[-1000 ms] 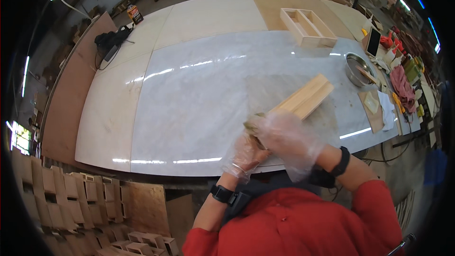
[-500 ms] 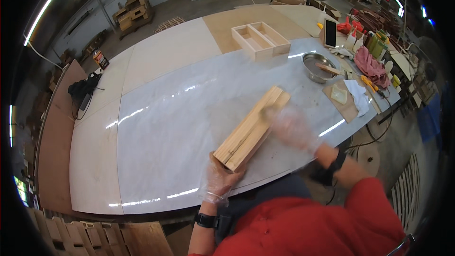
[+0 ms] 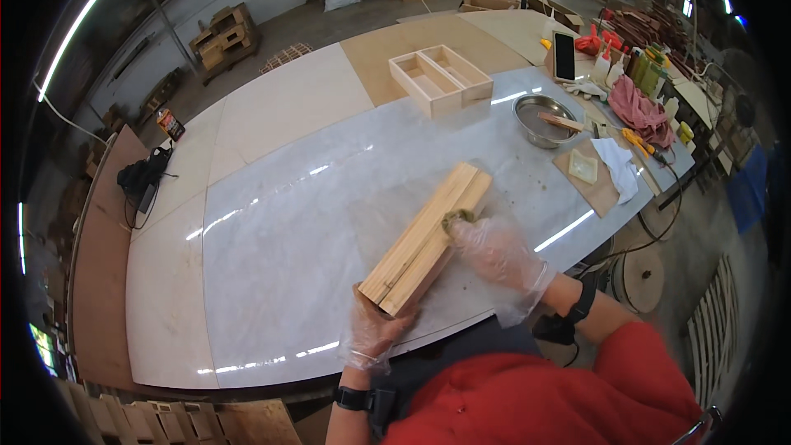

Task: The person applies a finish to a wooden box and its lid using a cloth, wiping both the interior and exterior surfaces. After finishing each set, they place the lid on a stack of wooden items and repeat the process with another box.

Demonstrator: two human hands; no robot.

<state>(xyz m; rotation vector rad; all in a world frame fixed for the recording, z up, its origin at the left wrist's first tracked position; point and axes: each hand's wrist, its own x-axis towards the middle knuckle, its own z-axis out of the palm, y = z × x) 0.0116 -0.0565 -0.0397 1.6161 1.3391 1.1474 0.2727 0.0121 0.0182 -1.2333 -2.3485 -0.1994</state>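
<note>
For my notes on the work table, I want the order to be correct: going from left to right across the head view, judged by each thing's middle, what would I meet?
Black bundle, left hand, long wooden piece, right hand, metal bowl, white cloth.

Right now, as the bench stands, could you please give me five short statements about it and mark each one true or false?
1. The left hand holds the near end of the wooden piece. True.
2. The right hand is bare. False: it wears a clear glove.
3. The right hand holds a greenish wad. True.
4. The metal bowl sits to the left of the open wooden box. False: the metal bowl is to its right.
5. The open wooden box has just one compartment. False: a divider splits it in two.
</note>
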